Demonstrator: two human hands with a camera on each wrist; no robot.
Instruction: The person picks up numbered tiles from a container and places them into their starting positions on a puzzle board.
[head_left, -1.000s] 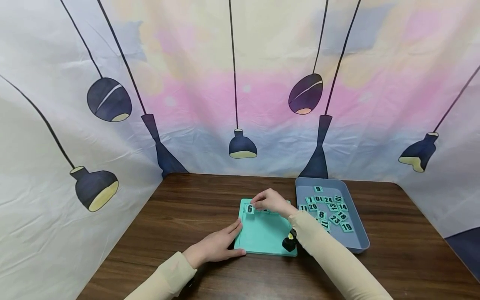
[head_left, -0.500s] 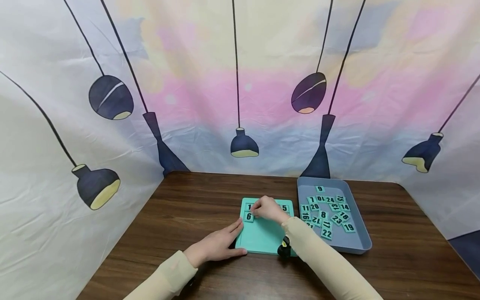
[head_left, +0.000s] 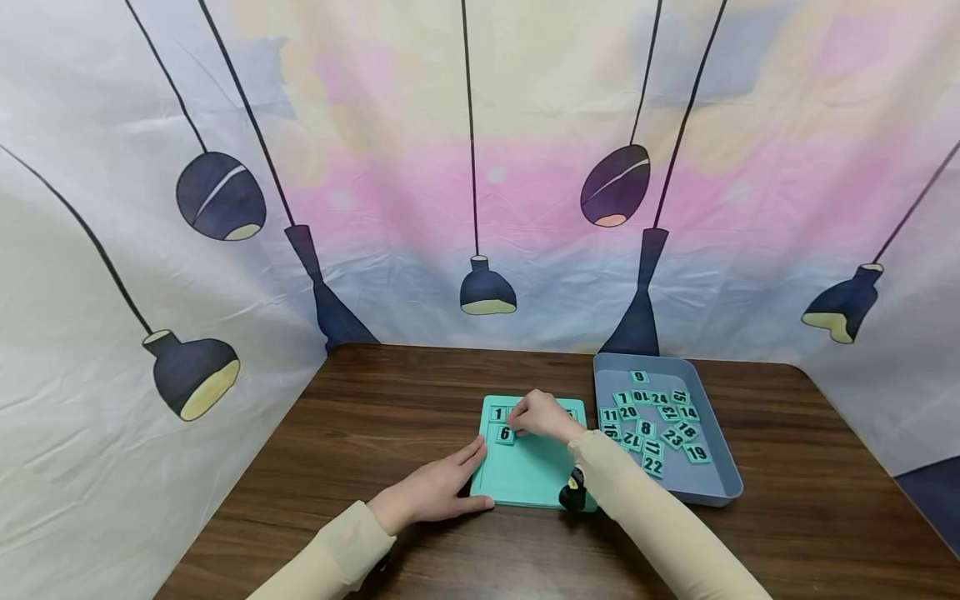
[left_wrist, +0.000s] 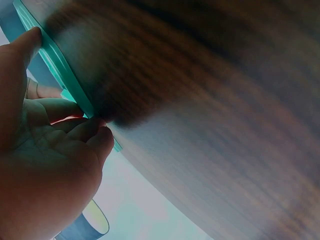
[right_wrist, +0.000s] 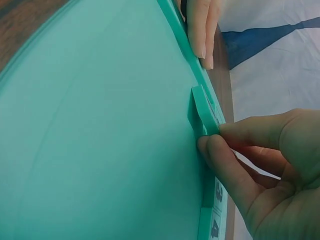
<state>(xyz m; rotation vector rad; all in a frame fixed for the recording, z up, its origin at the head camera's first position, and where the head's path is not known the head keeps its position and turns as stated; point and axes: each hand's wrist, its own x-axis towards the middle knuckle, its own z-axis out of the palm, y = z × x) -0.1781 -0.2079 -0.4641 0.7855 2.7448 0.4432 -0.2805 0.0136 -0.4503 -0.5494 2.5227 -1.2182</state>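
Observation:
A green number tile marked 6 [head_left: 505,435] is pinched between the thumb and fingertips of my right hand [head_left: 542,417], just below the tile marked 1 [head_left: 498,414] on the flat green board [head_left: 517,479]. From the right wrist view, the pinched tile [right_wrist: 204,107] looks tilted against the board near its rim, with tiles 3 [right_wrist: 218,192] and 4 [right_wrist: 215,227] lying beside it. My left hand [head_left: 431,492] rests at the board's left side, fairly straight fingers on the edge and thumb at the near corner. The right hand covers part of the top row.
Right of the board stands a blue-grey tray [head_left: 723,487] holding several loose number tiles, turned various ways. Both lie on a dark wood table [head_left: 390,400]. A curtain [head_left: 405,167] printed with lamps hangs behind the table.
The right hand has brought tile 6 from over tile 1 down to the row below, then shifted it slightly right. The left hand stays at the board's edge.

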